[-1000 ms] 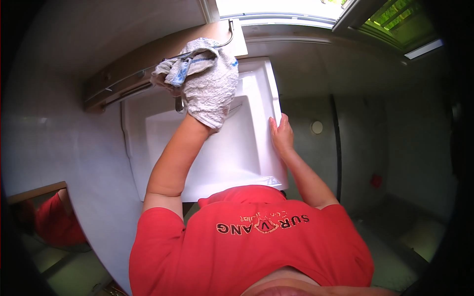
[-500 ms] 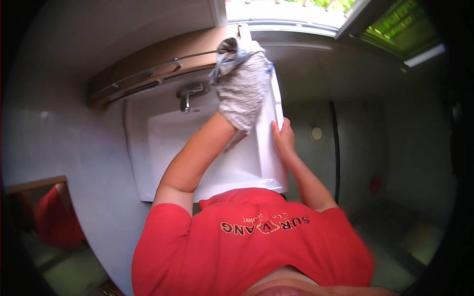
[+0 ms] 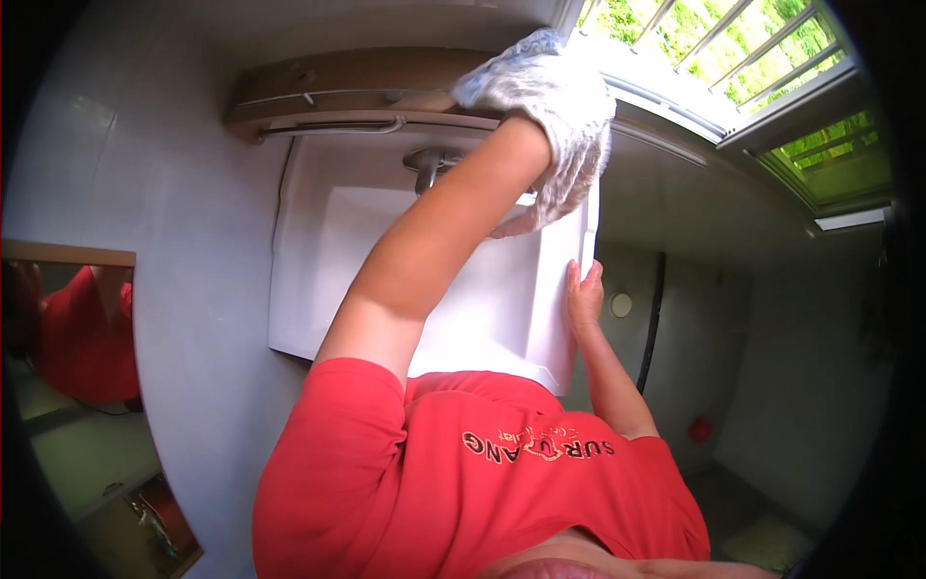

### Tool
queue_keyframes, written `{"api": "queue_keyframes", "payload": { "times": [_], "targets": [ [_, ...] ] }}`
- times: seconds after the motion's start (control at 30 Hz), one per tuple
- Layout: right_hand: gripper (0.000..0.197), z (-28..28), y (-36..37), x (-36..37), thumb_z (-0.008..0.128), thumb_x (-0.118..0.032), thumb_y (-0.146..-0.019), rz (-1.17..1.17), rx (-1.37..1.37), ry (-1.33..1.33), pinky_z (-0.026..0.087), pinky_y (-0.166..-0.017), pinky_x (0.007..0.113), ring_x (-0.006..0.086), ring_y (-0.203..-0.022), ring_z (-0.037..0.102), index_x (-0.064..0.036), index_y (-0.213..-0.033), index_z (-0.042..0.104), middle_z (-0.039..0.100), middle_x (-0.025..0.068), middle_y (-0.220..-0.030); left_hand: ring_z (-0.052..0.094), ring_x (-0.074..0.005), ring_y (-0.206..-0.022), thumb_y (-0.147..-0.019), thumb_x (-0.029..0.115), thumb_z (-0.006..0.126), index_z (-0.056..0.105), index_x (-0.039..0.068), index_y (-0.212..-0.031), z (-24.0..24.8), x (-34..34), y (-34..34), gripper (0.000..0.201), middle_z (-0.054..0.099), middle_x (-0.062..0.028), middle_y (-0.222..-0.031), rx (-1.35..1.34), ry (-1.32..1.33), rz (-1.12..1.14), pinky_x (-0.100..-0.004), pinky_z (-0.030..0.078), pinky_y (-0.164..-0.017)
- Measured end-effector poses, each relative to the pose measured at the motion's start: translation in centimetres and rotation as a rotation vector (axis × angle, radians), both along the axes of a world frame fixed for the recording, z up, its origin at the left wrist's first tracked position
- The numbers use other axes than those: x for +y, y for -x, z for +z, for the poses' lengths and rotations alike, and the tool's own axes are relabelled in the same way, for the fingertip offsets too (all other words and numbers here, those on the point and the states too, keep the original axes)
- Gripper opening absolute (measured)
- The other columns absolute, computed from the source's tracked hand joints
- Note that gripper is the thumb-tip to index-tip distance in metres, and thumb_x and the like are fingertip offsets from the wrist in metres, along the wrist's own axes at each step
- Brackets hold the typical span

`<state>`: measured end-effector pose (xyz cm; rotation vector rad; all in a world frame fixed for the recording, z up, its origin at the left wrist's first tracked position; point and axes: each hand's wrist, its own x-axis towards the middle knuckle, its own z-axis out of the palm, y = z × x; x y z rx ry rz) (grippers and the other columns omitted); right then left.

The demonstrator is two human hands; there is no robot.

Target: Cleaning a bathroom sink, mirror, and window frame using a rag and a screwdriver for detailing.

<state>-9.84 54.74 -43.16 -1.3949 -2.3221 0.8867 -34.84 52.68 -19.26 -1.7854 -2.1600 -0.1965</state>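
My left arm reaches across a white washbasin [image 3: 328,251], and a white and bluish cloth [image 3: 569,106] drapes over my left hand [image 3: 532,137] and hides its fingers. That hand presses the cloth at the far right end of the wooden ledge [image 3: 347,82] behind the basin, close to the window. One end of the cloth hangs down over the basin. A chrome faucet [image 3: 426,169] stands under my forearm, partly covered by it. My right hand [image 3: 585,297] grips the basin's right outer edge, thumb near the rim.
At the upper right is a bright window [image 3: 714,48] with bars and an open sash [image 3: 830,159]. A metal rail [image 3: 338,127] runs along the ledge. On the left wall hangs a wood-edged mirror [image 3: 77,367]. A dark pipe [image 3: 654,323] stands right of the basin.
My left hand has moved with the cloth along the far side toward the window, and the cloth has spread out. The view has shifted, showing more window. My right hand stays on the basin's edge.
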Motion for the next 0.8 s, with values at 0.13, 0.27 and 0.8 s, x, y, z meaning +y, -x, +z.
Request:
{"api": "queue_keyframes", "payload": {
  "times": [0.13, 0.27, 0.8],
  "targets": [
    [0.045, 0.4, -0.7, -0.3, 0.046, -0.041, -0.09, 0.005, -0.002, -0.049, 0.045, -0.075, 0.045, 0.0412, -0.087, 0.058, -0.0021, -0.112, 0.044, 0.06, 0.0229, -0.095, 0.059, -0.0228, -0.071, -0.076, 0.022, 0.056, 0.066, 0.009, -0.082, 2.8, -2.6, -0.2, 0.018, 0.063, -0.0095, -0.078, 0.049, 0.156, -0.122, -0.0367, 0.044, -0.057],
    [0.045, 0.9, -0.4, -0.3, 0.046, -0.041, -0.09, 0.008, -0.016, -0.01, 0.045, -0.074, 0.045, 0.0403, -0.086, 0.058, -0.002, -0.112, 0.044, 0.061, 0.023, -0.094, 0.061, -0.0239, -0.077, -0.08, 0.02, 0.051, 0.066, 0.011, -0.089, 1.4, -5.1, 1.9, 0.02, 0.065, -0.0085, -0.087, -0.041, 0.093, -0.184, -0.0336, 0.047, -0.068],
    [0.047, -1.6, -1.5, 1.0, 0.055, -0.029, -0.086, -0.002, -0.006, -0.302, 0.043, -0.085, 0.04, 0.0351, -0.103, 0.051, 0.0025, -0.119, 0.042, 0.049, 0.0218, -0.115, 0.057, -0.0243, -0.076, -0.078, 0.024, 0.061, 0.061, 0.009, -0.094, -2.2, -11.3, 8.6, 0.022, 0.062, -0.0079, -0.084, -0.724, -0.427, -0.22, -0.0349, 0.045, -0.071]
  ]
}}
